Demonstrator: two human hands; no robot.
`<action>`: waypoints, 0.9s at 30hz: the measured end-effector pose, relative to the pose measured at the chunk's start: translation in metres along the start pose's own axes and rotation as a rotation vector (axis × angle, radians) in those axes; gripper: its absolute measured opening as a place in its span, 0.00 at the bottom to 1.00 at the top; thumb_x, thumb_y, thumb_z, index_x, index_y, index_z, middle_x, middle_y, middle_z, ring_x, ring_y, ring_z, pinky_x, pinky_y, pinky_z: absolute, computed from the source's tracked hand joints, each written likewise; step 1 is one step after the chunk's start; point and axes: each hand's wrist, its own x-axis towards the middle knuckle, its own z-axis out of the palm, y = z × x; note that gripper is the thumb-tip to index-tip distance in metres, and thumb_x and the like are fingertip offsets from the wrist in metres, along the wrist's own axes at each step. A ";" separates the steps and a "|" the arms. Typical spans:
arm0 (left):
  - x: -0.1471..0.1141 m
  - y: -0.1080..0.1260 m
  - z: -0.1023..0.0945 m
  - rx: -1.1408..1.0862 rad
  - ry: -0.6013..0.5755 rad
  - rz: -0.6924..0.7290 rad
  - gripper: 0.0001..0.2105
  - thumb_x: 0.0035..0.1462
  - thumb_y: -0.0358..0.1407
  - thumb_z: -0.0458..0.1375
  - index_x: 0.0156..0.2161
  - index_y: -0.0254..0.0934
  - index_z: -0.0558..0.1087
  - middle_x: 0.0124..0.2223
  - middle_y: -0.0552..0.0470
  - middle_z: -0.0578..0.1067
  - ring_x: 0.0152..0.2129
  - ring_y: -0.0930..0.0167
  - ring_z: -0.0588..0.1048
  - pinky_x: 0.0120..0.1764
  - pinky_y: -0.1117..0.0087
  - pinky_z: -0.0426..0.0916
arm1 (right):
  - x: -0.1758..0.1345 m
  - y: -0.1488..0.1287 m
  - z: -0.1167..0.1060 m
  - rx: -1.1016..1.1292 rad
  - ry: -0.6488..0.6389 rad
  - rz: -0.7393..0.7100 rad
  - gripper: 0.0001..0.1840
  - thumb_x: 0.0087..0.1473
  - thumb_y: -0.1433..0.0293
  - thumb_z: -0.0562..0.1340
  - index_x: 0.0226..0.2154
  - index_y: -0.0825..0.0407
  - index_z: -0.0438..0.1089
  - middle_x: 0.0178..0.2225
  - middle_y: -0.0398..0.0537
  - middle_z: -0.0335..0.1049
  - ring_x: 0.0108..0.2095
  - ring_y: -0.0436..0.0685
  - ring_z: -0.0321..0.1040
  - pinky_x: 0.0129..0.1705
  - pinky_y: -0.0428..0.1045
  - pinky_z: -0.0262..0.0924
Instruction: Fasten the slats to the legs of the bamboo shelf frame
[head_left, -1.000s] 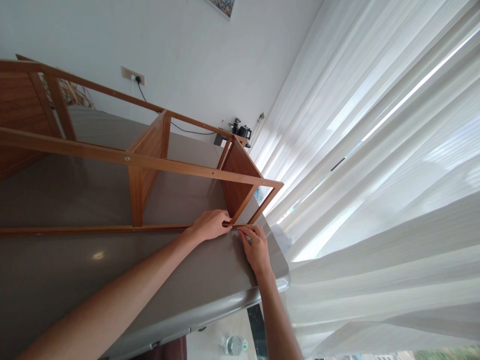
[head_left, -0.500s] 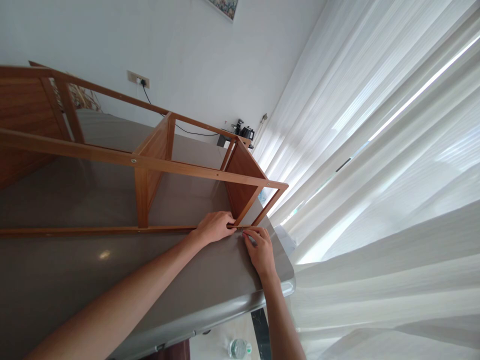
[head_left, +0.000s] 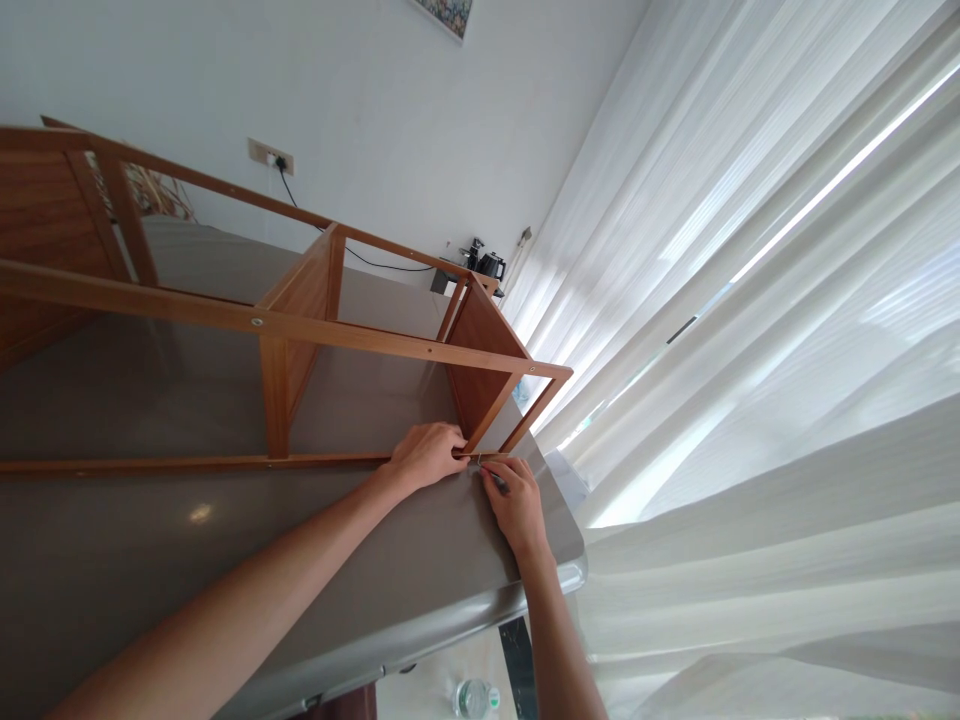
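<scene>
Wooden shelf frame [head_left: 375, 342] lying on its side on the grey table [head_left: 367, 575], end panel [head_left: 481, 320] toward the curtains [head_left: 750, 450]. Left hand [head_left: 427, 455] curled closed over the lower rail [head_left: 330, 461] by that panel. Right hand [head_left: 517, 495] just beside it, thumb and index pinching a thin metal piece [head_left: 481, 460] at the rail, too small to identify

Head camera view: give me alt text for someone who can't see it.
A person's bare left hand grips the bottom rail of a brown wooden shelf frame lying sideways on a glossy grey table, while the bare right hand pinches close beside it, whatever it holds too small to identify. Sheer white curtains hang at right.
</scene>
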 end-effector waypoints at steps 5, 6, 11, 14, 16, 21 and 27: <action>-0.001 -0.001 -0.003 -0.012 -0.010 0.031 0.09 0.57 0.40 0.58 0.35 0.44 0.80 0.42 0.53 0.79 0.37 0.67 0.77 0.37 0.70 0.66 | 0.000 -0.001 0.000 -0.014 -0.003 0.018 0.10 0.61 0.69 0.59 0.41 0.45 0.77 0.40 0.48 0.74 0.44 0.58 0.69 0.50 0.54 0.65; -0.001 -0.001 -0.003 -0.013 -0.013 0.035 0.08 0.57 0.40 0.58 0.35 0.43 0.79 0.41 0.52 0.79 0.37 0.67 0.77 0.37 0.70 0.66 | 0.001 -0.001 0.000 -0.016 -0.004 0.021 0.10 0.61 0.69 0.59 0.40 0.45 0.77 0.40 0.48 0.74 0.44 0.58 0.69 0.50 0.54 0.65; -0.002 -0.003 -0.002 -0.018 -0.026 0.045 0.09 0.57 0.39 0.57 0.41 0.45 0.78 0.43 0.52 0.78 0.40 0.65 0.76 0.39 0.69 0.67 | 0.000 0.000 0.001 -0.016 -0.003 0.023 0.10 0.61 0.69 0.59 0.40 0.46 0.77 0.39 0.48 0.74 0.44 0.58 0.68 0.50 0.54 0.65; -0.002 -0.005 0.000 -0.019 -0.045 0.048 0.13 0.57 0.38 0.57 0.46 0.47 0.77 0.46 0.51 0.77 0.42 0.64 0.76 0.40 0.68 0.67 | 0.000 0.000 0.001 -0.012 -0.006 0.023 0.10 0.61 0.69 0.59 0.40 0.45 0.76 0.40 0.48 0.74 0.44 0.58 0.68 0.50 0.54 0.64; -0.001 -0.006 0.001 -0.020 -0.057 0.055 0.13 0.57 0.38 0.56 0.47 0.47 0.76 0.46 0.51 0.77 0.42 0.63 0.76 0.41 0.68 0.68 | 0.000 -0.001 0.000 -0.007 -0.013 0.025 0.10 0.61 0.69 0.59 0.40 0.45 0.76 0.40 0.48 0.74 0.44 0.58 0.68 0.50 0.53 0.64; 0.000 -0.009 0.001 -0.028 -0.081 0.119 0.12 0.62 0.38 0.53 0.46 0.45 0.75 0.47 0.50 0.76 0.43 0.65 0.76 0.42 0.69 0.68 | 0.000 -0.001 -0.001 0.001 -0.021 0.006 0.10 0.62 0.68 0.59 0.41 0.45 0.77 0.41 0.48 0.73 0.44 0.58 0.67 0.51 0.54 0.64; 0.002 -0.013 0.006 -0.005 -0.093 0.205 0.13 0.65 0.37 0.50 0.50 0.40 0.72 0.51 0.46 0.74 0.49 0.64 0.73 0.52 0.66 0.65 | -0.001 0.001 -0.001 -0.013 -0.031 0.001 0.10 0.62 0.68 0.60 0.41 0.45 0.78 0.41 0.49 0.72 0.45 0.58 0.66 0.52 0.54 0.64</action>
